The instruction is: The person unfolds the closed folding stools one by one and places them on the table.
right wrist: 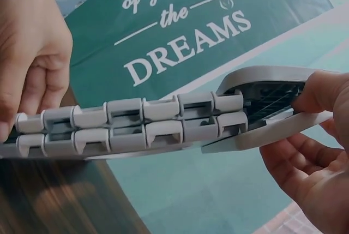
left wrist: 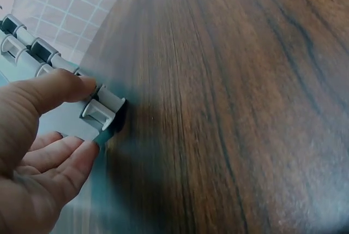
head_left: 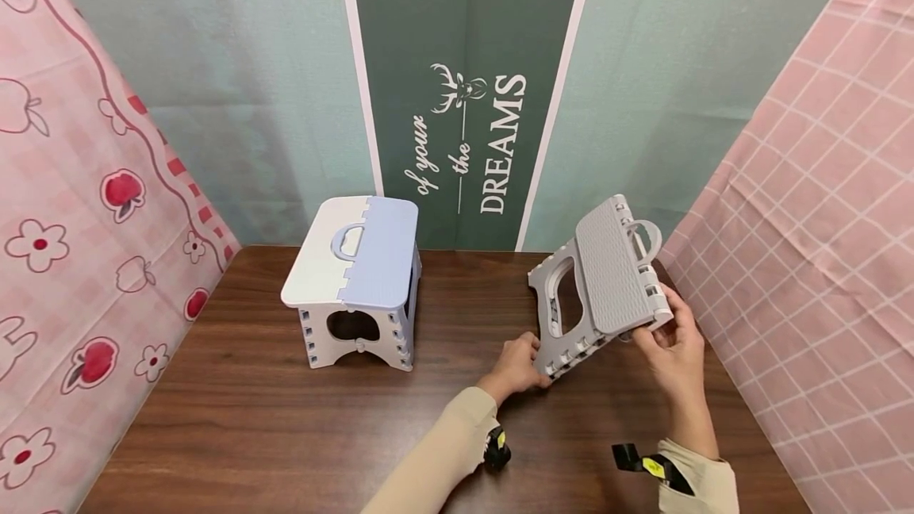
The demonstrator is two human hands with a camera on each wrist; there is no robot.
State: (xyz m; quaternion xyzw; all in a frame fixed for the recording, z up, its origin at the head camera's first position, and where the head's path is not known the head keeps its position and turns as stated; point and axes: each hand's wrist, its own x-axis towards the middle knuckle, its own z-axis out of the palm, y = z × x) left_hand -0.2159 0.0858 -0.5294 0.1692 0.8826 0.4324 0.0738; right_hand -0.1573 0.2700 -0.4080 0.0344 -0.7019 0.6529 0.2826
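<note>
A grey folding step stool (head_left: pixel 614 280), partly folded, leans at a tilt over the right side of the table. My left hand (head_left: pixel 517 367) pinches the foot end of its folded legs; in the left wrist view, thumb and fingers lie on either side of the hinged edge (left wrist: pixel 98 108). At the other end my right hand (head_left: pixel 674 347) grips one of the two seat panels. The right wrist view shows the panels (right wrist: pixel 278 130) a little apart, with the thumb in the gap, and the leg hinges (right wrist: pixel 128 122) lying close together. A loop handle (head_left: pixel 646 240) stands out from the seat.
Left of centre, a white and lavender folding stool (head_left: pixel 357 260) stands unfolded on the brown wooden table (head_left: pixel 286 435). Behind hangs a green cloth with lettering (head_left: pixel 464 141). Pink patterned cloths flank the table on the left (head_left: pixel 93 260) and right (head_left: pixel 814 260).
</note>
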